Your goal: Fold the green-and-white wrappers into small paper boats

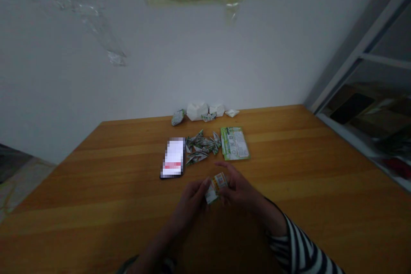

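Between my two hands is a small folded piece of printed paper, white and green with a yellow-orange patch. My left hand pinches its left edge, thumb on top. On the other side my right hand grips the right edge with the thumb, its index finger stretched out beyond the paper. Both hands are just above the wooden table. Past them lie several folded paper pieces in a loose pile. A stack of flat printed sheets, green and white, sits to the right of that pile.
A phone with a lit, blurred screen lies left of the pile. Along the wall stand white folded paper shapes and a green-grey folded paper piece. The wooden table meets a glass-fronted frame at right.
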Demonstrator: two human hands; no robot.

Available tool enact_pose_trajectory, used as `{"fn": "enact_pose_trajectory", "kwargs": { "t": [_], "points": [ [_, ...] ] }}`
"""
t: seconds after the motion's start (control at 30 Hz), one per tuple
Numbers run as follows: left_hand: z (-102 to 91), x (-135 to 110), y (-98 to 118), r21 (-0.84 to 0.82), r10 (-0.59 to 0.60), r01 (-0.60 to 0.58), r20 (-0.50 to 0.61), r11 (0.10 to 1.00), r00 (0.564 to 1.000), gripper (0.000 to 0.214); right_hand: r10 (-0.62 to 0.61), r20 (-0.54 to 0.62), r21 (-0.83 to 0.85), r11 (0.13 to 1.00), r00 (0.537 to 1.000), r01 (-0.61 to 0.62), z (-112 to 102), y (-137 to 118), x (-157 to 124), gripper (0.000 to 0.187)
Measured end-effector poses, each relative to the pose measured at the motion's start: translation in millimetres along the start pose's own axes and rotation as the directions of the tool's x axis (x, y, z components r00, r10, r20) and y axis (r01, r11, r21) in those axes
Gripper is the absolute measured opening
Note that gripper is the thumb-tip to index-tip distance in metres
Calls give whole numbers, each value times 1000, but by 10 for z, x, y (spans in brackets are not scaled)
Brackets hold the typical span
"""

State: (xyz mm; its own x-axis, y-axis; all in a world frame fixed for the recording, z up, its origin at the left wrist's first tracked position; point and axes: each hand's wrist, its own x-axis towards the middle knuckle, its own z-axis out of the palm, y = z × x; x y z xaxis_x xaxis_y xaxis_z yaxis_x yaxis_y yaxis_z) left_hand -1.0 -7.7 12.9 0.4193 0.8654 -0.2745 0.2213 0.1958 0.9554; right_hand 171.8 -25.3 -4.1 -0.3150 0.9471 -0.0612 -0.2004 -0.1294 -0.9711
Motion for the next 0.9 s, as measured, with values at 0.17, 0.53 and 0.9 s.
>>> {"fn": "enact_pose_trajectory", "kwargs": {
  "t": [0.17,0.53,0.9],
  "points": [
    [-48,46,-24,57,31,-30,-28,998,999,53,-31,-89,-157,987,996,17,-40,69,26,57],
    [-109,101,-55,-302,37,-75,-130,950,991,55,-681,-56,-690,554,730,465,-9,98,8,28],
    [-17,67,-92,-130,111,-135,-178,982,978,27,-219,-272,-323,938,937,126,-33,141,54,19]
  ]
}}
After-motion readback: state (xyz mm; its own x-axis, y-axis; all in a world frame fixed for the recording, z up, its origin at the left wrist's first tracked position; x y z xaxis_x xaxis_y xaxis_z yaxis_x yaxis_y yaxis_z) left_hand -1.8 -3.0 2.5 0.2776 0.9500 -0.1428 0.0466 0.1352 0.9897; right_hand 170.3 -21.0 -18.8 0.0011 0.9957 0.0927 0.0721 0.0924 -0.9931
